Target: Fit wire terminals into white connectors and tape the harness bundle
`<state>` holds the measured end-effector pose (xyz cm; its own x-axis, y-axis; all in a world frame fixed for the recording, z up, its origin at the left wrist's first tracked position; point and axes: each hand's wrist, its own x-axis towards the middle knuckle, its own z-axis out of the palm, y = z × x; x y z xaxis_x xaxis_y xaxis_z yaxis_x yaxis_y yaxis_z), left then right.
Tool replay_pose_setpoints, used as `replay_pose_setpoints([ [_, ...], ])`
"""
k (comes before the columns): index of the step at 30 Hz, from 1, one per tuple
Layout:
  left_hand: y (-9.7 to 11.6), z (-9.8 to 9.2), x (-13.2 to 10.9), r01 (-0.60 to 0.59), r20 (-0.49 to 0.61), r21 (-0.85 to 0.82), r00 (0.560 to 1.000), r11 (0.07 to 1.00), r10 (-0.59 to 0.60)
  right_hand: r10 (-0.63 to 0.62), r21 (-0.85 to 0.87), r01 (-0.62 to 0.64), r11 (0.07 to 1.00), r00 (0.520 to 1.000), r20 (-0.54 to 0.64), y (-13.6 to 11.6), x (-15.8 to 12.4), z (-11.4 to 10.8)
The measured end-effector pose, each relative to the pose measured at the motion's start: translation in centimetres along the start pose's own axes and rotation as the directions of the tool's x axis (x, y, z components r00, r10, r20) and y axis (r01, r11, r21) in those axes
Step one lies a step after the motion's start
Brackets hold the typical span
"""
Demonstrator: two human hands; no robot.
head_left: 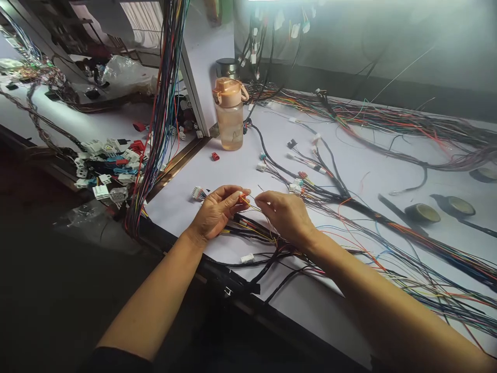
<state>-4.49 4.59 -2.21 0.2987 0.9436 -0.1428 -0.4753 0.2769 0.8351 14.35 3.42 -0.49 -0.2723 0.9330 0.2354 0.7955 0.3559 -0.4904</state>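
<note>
No readable text, brand, number or sign in view. Bottle (230,123), tape rolls (422,213), loose white connectors (101,192): any markings too small or blurred.

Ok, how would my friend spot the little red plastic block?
Find the clear plastic bottle with the peach lid. Left of its base lies the small red plastic block. It sits alone, unlike the orange-red plastic piece in the left hand.

On my remote feed I record a smooth, matt bench (194,173), hard plastic on the held red connector (243,198), plastic-sheathed wires (392,220), a translucent plastic bottle (230,124), and glossy, crinkled plastic film (124,72).
</note>
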Motion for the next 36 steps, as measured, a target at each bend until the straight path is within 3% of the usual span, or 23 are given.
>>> replay_pose_setpoints([
  [7,0.2,0.3,-0.1,-0.004,0.017,0.009,1.0,1.0,0.003,0.019,0.214,-0.005,0.977,0.998,-0.064,0.3,-0.1,0.2],
  [15,0.3,0.5,-0.3,0.008,0.027,0.004,1.0,1.0,-0.008,0.118,0.481,-0.07,0.874,0.991,-0.069,0.0,-0.3,0.3],
  [27,0.5,0.5,-0.4,0.018,0.047,0.013,0.999,1.0,-0.018,-0.007,0.351,0.087,0.932,0.975,-0.224,-0.7,-0.9,-0.4],
  [36,0.4,0.4,-0.5,-0.004,0.05,0.011,0.999,1.0,0.004,-0.026,0.25,0.075,0.965,0.98,-0.195,-0.7,-1.2,-0.4],
])
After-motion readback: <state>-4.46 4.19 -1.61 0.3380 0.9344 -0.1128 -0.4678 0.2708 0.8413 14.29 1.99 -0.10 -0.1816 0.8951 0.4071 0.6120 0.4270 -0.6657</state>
